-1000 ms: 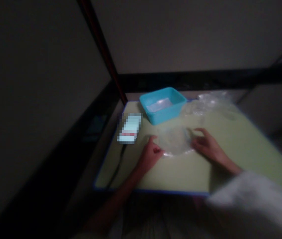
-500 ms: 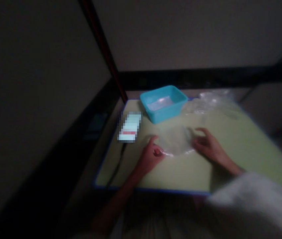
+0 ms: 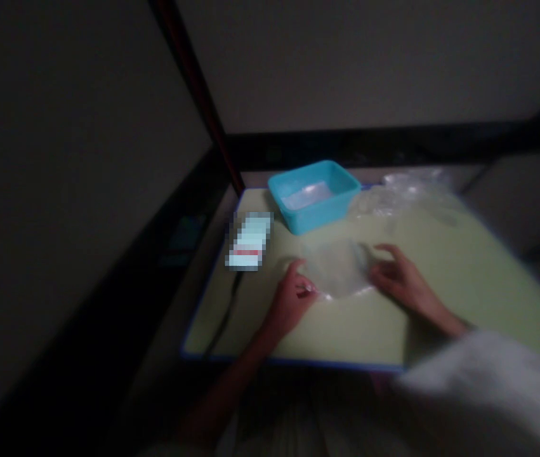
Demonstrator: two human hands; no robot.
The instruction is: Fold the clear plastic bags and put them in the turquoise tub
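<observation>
Dark walls (image 3: pixel 369 70) border the surface (image 3: pixel 346 336); midway between its near and far edges, my left fingers (image 3: pixel 311 294) pinch a clear bag (image 3: pixel 339 270); whether my right fingers (image 3: pixel 388 249) grip it, I can't tell.

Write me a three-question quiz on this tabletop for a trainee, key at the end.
1. Which thing is the left hand touching?
A: the black cord
B: the clear plastic
C: the wall

2. True or false: the blue tub stands farther from the person than the clear plastic between the hands.

3. Fill in: the glowing screen lies toward the person's ____ side of the tabletop.

Key: 1: B; 2: true; 3: left.
</observation>
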